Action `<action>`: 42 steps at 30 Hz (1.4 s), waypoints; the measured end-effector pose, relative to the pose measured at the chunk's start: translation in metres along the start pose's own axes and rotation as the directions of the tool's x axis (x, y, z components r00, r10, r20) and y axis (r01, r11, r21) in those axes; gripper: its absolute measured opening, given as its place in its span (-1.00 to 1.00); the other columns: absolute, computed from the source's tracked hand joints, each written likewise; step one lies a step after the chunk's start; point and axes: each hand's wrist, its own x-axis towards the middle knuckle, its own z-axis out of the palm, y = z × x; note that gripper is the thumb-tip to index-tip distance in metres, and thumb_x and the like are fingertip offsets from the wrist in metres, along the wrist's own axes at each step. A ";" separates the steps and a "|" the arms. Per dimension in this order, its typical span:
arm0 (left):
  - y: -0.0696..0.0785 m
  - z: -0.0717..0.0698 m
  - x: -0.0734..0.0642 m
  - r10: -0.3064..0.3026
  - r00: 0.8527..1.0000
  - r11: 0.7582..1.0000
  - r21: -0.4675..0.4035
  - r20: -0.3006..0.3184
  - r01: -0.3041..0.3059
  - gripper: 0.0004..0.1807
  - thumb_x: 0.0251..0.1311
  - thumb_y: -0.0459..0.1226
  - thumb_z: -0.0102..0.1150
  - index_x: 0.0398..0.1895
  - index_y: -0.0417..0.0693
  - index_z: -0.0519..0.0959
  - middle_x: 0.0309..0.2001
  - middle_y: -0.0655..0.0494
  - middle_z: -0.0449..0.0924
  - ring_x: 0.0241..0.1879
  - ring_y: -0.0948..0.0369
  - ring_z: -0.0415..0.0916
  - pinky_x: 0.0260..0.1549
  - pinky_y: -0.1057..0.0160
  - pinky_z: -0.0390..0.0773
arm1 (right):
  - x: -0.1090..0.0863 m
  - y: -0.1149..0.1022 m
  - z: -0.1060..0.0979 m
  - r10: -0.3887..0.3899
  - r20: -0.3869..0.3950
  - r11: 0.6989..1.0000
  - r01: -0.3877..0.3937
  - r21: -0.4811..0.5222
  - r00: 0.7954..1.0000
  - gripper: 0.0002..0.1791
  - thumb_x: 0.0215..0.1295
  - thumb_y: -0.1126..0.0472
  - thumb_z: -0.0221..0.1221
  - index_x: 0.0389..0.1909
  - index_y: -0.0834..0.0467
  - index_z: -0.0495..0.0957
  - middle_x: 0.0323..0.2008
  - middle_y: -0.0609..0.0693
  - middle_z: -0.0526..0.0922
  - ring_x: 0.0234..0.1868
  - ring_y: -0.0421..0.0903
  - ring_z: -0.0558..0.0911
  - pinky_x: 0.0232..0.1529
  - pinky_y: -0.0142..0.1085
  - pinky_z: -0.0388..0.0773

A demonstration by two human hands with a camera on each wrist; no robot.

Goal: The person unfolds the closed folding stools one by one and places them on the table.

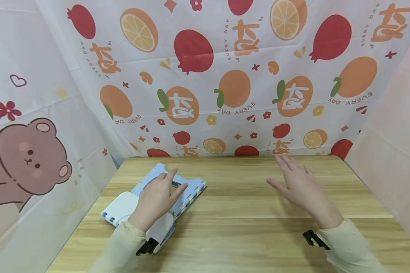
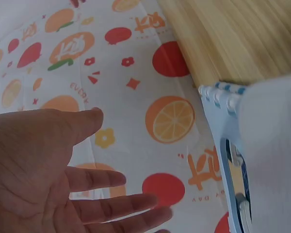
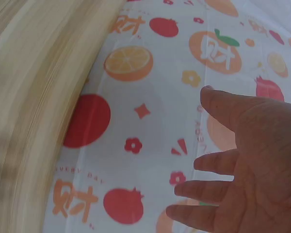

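A folding plastic stool (image 1: 191,185), light blue with white panels, lies folded at an angle on the left part of the wooden table. My left hand (image 1: 157,199) is over it in the head view, fingers spread and holding nothing, and it hides the stool's middle. At the right of the left wrist view, the stool's hinged edge and slot (image 2: 223,126) stand beside the hand, apart from its fingers. My right hand (image 1: 302,187) hovers over the right part of the table, fingers straight, thumb out, palm bare in the right wrist view.
The wooden table (image 1: 239,204) runs back to a fruit-print cloth (image 1: 205,110). A pale cloth with a bear picture (image 1: 37,155) hangs on the left, and a plain pale one (image 1: 393,151) on the right. Black straps (image 1: 316,239) show at both wrists.
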 end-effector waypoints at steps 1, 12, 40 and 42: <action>-0.002 -0.001 -0.001 -0.010 1.000 1.000 -0.003 0.005 0.010 -0.24 0.51 0.12 0.23 0.55 -0.17 0.41 0.34 -0.32 0.61 0.21 -0.24 0.67 -0.08 -0.26 0.76 | 0.002 -0.002 0.001 -0.013 -0.001 1.000 0.013 0.004 1.000 0.00 0.55 -0.32 0.16 0.73 0.17 0.03 0.70 0.29 0.11 0.67 0.40 0.17 0.56 0.52 0.00; -0.030 -0.012 -0.013 -0.088 0.995 0.996 -0.007 0.055 0.089 -0.36 0.47 0.15 0.26 0.36 -0.11 0.58 0.06 -0.18 0.78 -0.16 -0.06 0.76 -0.56 0.09 0.63 | 0.019 -0.031 0.024 -0.169 -0.038 0.986 0.168 -0.018 0.985 -0.21 0.54 -0.16 0.27 0.60 0.18 0.34 0.54 0.26 0.45 0.50 0.30 0.50 0.48 0.40 0.34; -0.127 -0.022 -0.064 -0.268 0.957 0.963 0.032 0.109 0.266 -0.22 0.49 0.09 0.21 0.30 -0.54 0.46 -0.09 -0.42 0.73 -0.05 -0.34 0.69 -0.08 -0.33 0.63 | 0.059 -0.132 0.092 -0.332 0.205 0.939 0.344 -0.023 0.921 -0.28 0.54 -0.19 0.25 0.59 -0.01 0.39 0.49 0.05 0.54 0.48 0.13 0.54 0.56 0.28 0.32; -0.132 -0.022 -0.068 -0.285 0.951 0.959 0.039 0.124 0.282 -0.20 0.49 0.11 0.21 0.30 -0.55 0.45 0.04 -0.52 0.68 0.04 -0.43 0.63 -0.04 -0.38 0.61 | 0.060 -0.139 0.097 -0.340 0.228 0.934 0.355 -0.031 0.913 -0.27 0.55 -0.19 0.24 0.61 -0.02 0.37 0.51 0.04 0.52 0.51 0.09 0.52 0.58 0.27 0.31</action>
